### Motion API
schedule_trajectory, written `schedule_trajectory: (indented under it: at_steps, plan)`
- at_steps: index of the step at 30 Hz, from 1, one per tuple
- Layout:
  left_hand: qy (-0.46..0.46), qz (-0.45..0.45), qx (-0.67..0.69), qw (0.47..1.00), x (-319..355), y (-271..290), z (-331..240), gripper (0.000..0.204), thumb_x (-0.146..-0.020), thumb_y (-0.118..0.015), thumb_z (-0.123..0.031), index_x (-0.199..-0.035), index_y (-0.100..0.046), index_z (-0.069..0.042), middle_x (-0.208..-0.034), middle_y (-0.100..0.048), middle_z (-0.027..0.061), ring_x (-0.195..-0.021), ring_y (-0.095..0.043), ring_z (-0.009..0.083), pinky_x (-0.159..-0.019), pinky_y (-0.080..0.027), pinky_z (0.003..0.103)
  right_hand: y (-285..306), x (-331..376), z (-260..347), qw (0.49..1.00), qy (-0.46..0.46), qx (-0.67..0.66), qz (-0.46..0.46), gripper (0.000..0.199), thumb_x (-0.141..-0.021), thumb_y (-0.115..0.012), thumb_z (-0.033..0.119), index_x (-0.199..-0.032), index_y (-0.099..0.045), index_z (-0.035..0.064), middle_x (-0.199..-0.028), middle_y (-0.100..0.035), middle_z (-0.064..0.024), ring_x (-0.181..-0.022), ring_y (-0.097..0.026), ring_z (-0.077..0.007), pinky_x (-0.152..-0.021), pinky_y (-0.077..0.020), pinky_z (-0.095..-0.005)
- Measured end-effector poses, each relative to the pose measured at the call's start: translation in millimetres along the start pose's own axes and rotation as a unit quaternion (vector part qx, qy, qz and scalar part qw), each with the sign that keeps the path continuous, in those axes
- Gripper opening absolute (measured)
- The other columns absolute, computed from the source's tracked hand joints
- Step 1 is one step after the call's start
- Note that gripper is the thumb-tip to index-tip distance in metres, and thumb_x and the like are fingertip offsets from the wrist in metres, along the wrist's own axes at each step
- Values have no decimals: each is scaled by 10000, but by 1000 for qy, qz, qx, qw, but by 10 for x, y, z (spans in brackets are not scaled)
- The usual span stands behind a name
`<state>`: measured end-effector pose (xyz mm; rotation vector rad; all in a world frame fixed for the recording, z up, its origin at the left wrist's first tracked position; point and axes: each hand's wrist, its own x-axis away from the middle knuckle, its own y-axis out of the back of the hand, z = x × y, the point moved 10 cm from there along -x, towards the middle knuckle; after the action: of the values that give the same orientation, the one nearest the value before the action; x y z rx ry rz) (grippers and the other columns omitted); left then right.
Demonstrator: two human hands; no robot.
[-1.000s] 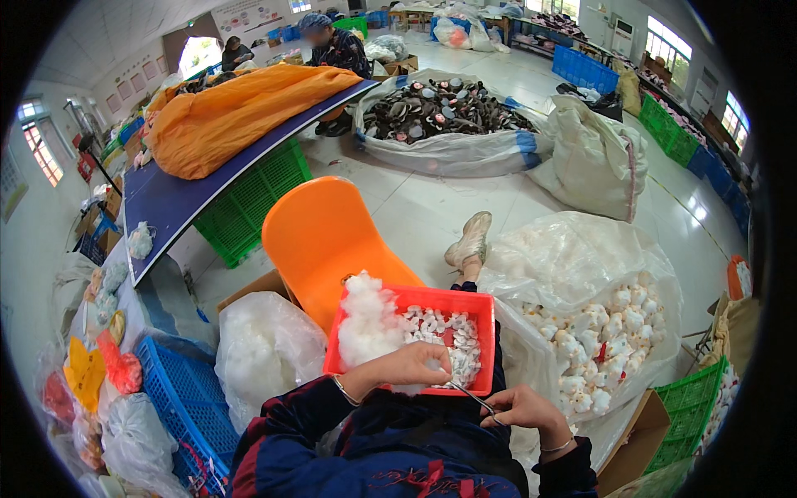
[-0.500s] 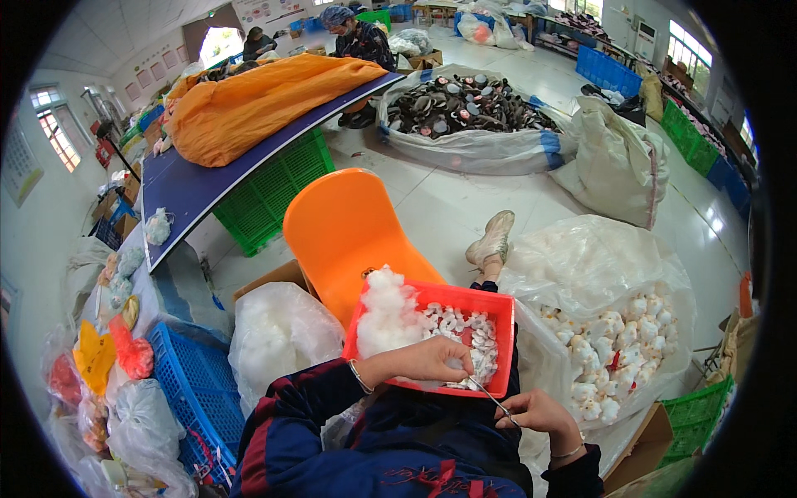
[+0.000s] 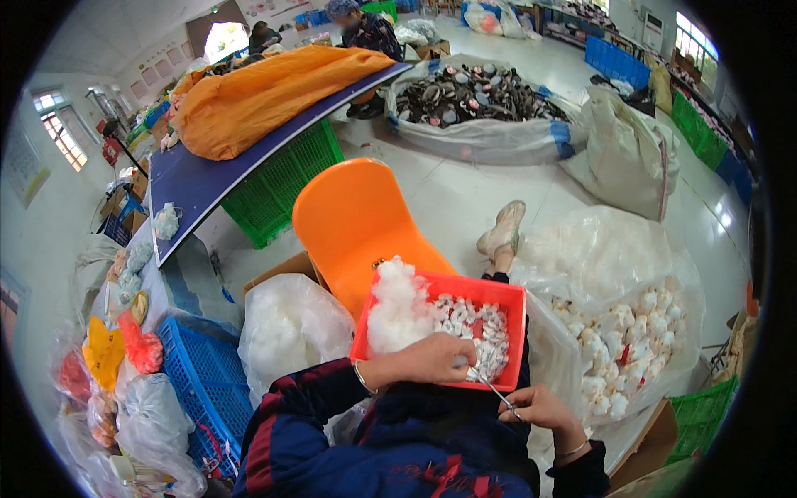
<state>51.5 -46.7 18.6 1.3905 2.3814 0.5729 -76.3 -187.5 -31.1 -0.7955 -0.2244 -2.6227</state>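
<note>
A red tray (image 3: 520,328) rests on my lap, with fluffy white stuffing (image 3: 398,314) on its left side and many small white pieces (image 3: 490,325) on its right. My left hand (image 3: 433,358) is closed in a pinch over the tray's near edge, on a small white piece mostly hidden by the fingers. Below and to the right, my right hand (image 3: 535,407) grips the handle end of slim metal forceps (image 3: 493,388). Their narrow tip reaches the left fingertips; whether the jaws are open cannot be seen.
An orange chair (image 3: 361,220) stands beyond the tray. A clear bag of stuffing (image 3: 290,324) and a blue crate (image 3: 203,386) are at left. To the right lies an open bag of white stuffed pieces (image 3: 627,349). Two people work behind the blue table (image 3: 187,195).
The whole view has shifted slightly, so everything sits a little right and mostly higher. Both hands keep nearly the same hold, with the forceps' tip still at my left fingers.
</note>
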Motion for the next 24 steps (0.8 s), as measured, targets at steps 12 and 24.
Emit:
schedule_trajectory:
  at_steps: [12, 24]
  plan:
    - [49, 40, 52, 997, -244, 88, -67, 542, -839, -722, -82, -1357, -564, -58, -1159, -702, 77, -1116, -651, 197, -999, -481, 312, 335, 150, -26, 997, 5, -75, -28, 223, -814, -845, 188, -912, -754, 10, -721, -637, 53, -684, -535, -25, -615, -409, -220]
    - [136, -7, 173, 975, -294, 203, 560, 191, -842, -677, -14, -1029, -718, -6, -966, -736, 61, -928, -681, 143, -866, -528, 278, 404, 150, -107, 997, -15, -75, -5, 229, -800, -856, 171, -918, -754, 4, -706, -627, 52, -648, -513, -26, -579, -385, -221]
